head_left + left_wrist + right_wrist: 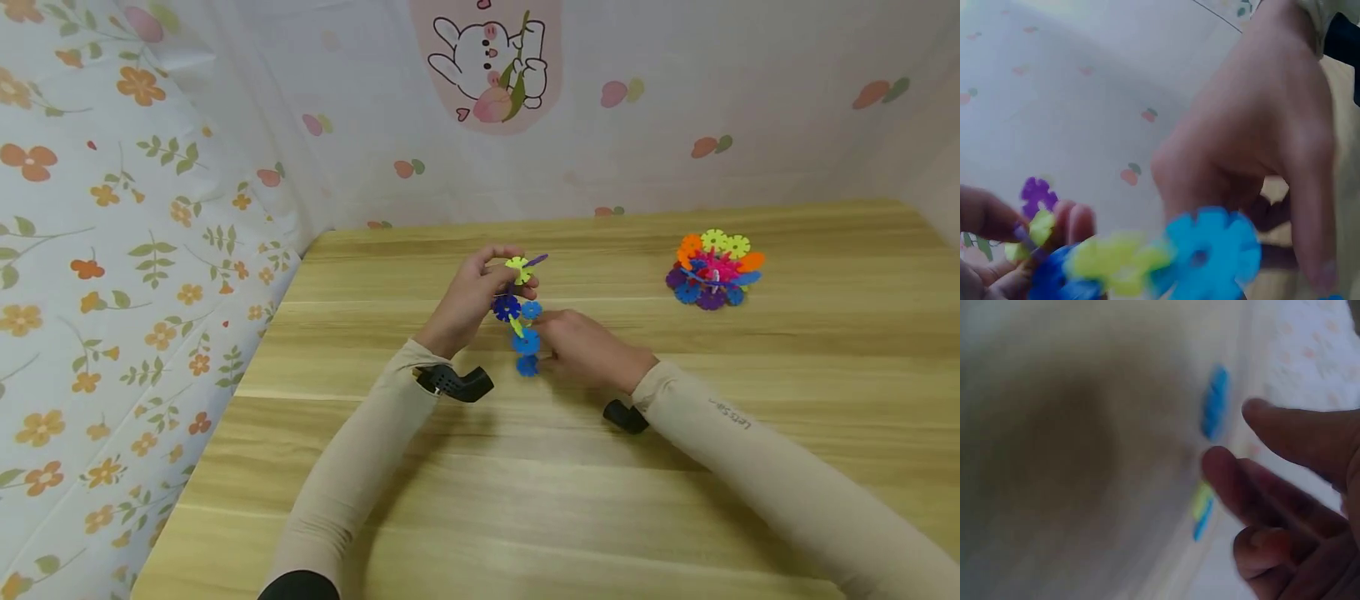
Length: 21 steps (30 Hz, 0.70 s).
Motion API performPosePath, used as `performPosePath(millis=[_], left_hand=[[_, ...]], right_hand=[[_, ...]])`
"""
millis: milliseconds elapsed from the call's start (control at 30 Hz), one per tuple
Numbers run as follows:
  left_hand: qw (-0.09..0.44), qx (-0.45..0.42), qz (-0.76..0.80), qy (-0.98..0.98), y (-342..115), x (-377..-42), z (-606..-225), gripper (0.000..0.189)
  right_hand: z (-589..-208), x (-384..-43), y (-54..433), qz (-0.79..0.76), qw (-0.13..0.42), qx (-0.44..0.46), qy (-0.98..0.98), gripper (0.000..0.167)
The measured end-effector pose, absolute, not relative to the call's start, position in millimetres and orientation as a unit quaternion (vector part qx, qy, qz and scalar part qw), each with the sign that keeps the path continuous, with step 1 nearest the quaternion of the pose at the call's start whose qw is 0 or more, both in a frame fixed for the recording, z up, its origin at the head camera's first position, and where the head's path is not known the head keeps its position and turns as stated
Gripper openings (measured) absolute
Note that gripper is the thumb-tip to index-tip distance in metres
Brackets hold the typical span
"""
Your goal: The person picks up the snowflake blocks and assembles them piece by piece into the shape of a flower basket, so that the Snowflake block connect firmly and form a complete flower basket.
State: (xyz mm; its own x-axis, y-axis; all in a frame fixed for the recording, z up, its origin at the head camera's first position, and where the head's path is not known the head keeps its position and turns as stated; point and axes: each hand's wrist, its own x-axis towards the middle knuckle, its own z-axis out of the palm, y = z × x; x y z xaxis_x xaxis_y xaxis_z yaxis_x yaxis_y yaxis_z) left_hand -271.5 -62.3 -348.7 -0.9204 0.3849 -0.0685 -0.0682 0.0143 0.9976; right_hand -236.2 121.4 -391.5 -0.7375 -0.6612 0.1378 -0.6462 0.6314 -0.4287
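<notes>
My left hand [474, 293] grips the upper end of a chain of notched plastic discs near a yellow disc [519, 270] and a purple disc [537, 260]. Below its fingers the chain runs down through a dark blue disc [507, 307], a lime piece seen nearly edge-on [516, 326] and light blue discs [527, 342]. Close to the right of these is my right hand [588, 348]. In the right wrist view, its thumb [1300, 434] and forefinger stand apart, with a blue disc [1215, 403] just beyond the tips; the other fingers are bent.
A round cluster of joined discs [712, 271] in orange, yellow, pink, blue and purple sits on the right part of the wooden table [480, 500]. Patterned cloth [337, 125] hangs behind the table and along its left side.
</notes>
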Motion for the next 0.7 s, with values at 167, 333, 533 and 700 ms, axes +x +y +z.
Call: performPosePath(millis=[167, 333, 533, 700], left_hand=[[0.172, 0.129, 0.693, 0.688, -65, -271, -350, 0.027], [0.185, 0.148, 0.683, 0.691, -64, -270, -348, 0.029], [0.196, 0.167, 0.659, 0.706, -66, -269, -349, 0.032], [0.211, 0.170, 0.663, 0.698, -70, -269, -350, 0.037]], right_hand=[[-397, -234, 105, -0.174, -0.003, -0.419, 0.891, 0.005], [-400, -240, 103, -0.201, 0.004, -0.416, 0.887, 0.015], [-400, -248, 114, -0.281, 0.046, -0.386, 0.877, 0.011], [-387, -247, 138, -0.375, 0.072, -0.298, 0.875, 0.005]])
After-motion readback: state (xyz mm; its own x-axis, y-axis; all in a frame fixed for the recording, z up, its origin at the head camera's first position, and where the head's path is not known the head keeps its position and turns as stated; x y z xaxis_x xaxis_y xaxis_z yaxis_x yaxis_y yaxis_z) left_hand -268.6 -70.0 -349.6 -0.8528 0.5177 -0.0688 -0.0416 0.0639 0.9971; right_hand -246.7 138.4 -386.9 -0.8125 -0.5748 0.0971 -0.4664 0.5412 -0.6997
